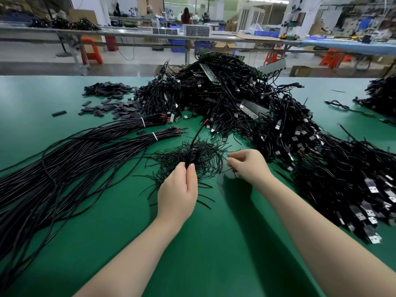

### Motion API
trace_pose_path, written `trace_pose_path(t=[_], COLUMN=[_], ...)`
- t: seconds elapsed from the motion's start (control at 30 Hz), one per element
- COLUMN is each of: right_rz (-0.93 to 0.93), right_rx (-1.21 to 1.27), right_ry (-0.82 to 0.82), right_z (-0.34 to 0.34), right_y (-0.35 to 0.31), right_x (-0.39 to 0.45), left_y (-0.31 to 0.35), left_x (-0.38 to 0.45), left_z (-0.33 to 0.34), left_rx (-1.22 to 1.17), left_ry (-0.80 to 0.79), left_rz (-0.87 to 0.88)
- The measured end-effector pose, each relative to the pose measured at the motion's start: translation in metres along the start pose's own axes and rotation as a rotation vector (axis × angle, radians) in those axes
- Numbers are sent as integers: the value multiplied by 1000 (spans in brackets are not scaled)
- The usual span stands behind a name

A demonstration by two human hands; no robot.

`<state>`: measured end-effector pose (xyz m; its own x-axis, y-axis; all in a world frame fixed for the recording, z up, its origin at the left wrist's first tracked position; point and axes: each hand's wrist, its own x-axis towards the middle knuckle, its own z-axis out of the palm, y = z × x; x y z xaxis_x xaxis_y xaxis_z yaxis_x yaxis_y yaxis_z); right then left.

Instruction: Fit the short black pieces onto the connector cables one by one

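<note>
While the left hand (179, 186) pinches a small coil of glossy black cable (192, 157) between thumb and fingertips, the right hand (248, 166) pinches one thin, short black piece (233, 171) just to the right of that coil. Under and around the coil lies a loose scatter of thin black pieces (171, 168), stiff and straight like bristles, on the smooth green table (214, 243). Left of the coil run long bundled cables (64, 159) with white ties. Behind the coil rises a tangled heap of cables with metal plugs (246, 99).
</note>
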<state>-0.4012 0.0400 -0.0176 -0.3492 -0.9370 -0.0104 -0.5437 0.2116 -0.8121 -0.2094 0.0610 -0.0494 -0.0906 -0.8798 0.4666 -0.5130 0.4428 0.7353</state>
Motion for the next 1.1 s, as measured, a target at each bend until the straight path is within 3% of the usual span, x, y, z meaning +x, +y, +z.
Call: trace_pose_path(t=[0.23,0.33,0.43,0.57,0.8,1.1], right_rz=[-146,-308,-538,-680,-568,-451], right_rx=[-62,-168,-371,-531,-307,-104], right_ry=[219,260,114,-58,49,-23], right_z=[-10,-14,-16,-3,9,8], right_y=[6,-3,-18,-35,-38,-40], right_x=[-12,-25,-41,-62,-69,-74], left_y=[-2,-2,-3,1,0,1], left_x=[-1,-1,0,-1,0,-4], left_z=[1,1,1,3,7,10], left_rx=[26,26,45,135,274,428], left_ry=[-44,-51,-49,-103,-205,-200], left_rz=[-7,-18,-37,-5,6,166])
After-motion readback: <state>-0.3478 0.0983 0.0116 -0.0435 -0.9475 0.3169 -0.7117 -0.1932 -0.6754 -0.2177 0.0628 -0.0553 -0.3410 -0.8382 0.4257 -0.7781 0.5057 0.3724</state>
